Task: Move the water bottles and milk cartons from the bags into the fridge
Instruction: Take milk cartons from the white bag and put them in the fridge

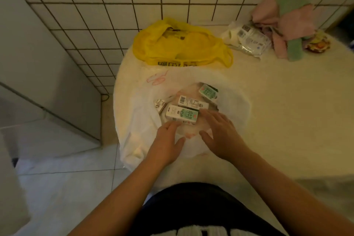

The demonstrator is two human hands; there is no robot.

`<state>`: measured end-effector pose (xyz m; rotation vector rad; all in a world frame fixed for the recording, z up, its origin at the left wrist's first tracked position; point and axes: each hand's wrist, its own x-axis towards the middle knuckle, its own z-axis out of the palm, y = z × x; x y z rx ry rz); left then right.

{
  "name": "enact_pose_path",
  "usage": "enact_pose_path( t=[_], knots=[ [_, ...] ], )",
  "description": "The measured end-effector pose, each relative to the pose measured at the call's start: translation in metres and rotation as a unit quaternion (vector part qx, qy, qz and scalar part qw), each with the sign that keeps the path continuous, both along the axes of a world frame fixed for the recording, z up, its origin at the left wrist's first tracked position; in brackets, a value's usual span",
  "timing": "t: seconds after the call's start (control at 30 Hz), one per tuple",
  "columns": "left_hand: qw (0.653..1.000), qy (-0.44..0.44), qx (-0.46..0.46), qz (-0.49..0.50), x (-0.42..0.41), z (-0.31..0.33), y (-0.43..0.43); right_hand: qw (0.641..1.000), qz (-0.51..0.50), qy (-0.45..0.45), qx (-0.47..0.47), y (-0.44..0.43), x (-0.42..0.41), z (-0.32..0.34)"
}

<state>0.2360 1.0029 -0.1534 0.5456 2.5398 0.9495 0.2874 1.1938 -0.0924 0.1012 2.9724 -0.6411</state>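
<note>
**Both Hands Reach Into White Bag of Milk Cartons**

Three milk cartons lie on their sides in the mouth of one white plastic bag [138, 120], which is spread open on the left end of a cream counter [268, 111]. The nearest carton [182, 115], white with a green label, lies crosswise just ahead of the person's fingers. A second carton [192, 102] lies right behind it, and a third carton [208, 92] sits tilted at the far right of the opening. A small silvery piece [160, 104] at the left of the pile is too blurred to identify.

The left hand [166, 140] stretches forward, palm down, with its fingers straight, their tips at the near left end of the nearest carton and the thumb spread to the right. The right hand [220, 136] mirrors it, palm down, straight fingers reaching to the carton's right end, thumb pointing inward. Neither hand grasps anything; both are released and flat over the bag. Both forearms are bare and extend from the bottom of the frame.

Behind the white bag, against the tiled wall [115, 5], rests one crumpled yellow bag [180, 44]. To its right lie one white printed packet [249, 39], a heap of pink and green cloths [287, 21] and one small colourful wrapper [318, 43].
</note>
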Motion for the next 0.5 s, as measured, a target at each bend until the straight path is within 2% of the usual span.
enact_pose_path(
  t=[0.1,0.27,0.5],
  knots=[
    [0.999,0.025,-0.025,0.018,-0.021,-0.004,0.017,0.997,0.051,-0.061,-0.019,0.015,-0.034,-0.012],
    [0.987,0.094,-0.126,0.025,-0.053,-0.015,0.036,0.988,0.117,-0.101,0.023,0.029,-0.076,-0.041],
    [0.978,0.045,-0.202,0.037,-0.075,-0.030,0.048,0.982,0.136,-0.104,0.081,0.047,-0.102,-0.065]
  ],
)
